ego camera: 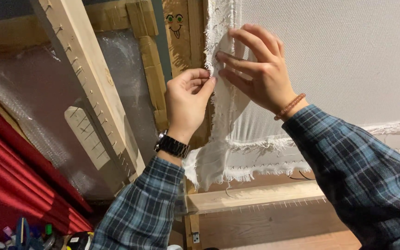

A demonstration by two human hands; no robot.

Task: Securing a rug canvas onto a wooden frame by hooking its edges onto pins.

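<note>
Wooden framing fills the background: a pale wooden beam (93, 88) studded with rows of small nails runs diagonally through the upper left of the frame, with bubble wrap (28, 102) behind it and red drapery (10, 180) in the lower left. Stretched white cloth (339, 60) covers the upper right, its frayed edge (218, 28) running down the centre along a wooden frame post (195, 37).

At centre frame, the left hand (186, 104) has its fingers (200, 81) closed in a pinch on the frayed edge. The right hand (258, 69), just beside it, presses spread fingers (237, 58) flat on the cloth; thumb and palm side are hidden, so whether it grips anything cannot be told. A loose fold of cloth (221, 143) hangs below both hands, hiding the post there.

A lower wooden rail (255, 196) with nails crosses the bottom, with bare wood showing under the cloth's ragged hem. Small items in the lower left corner are cut off and hard to make out. Both plaid sleeves run out of the bottom edge.
</note>
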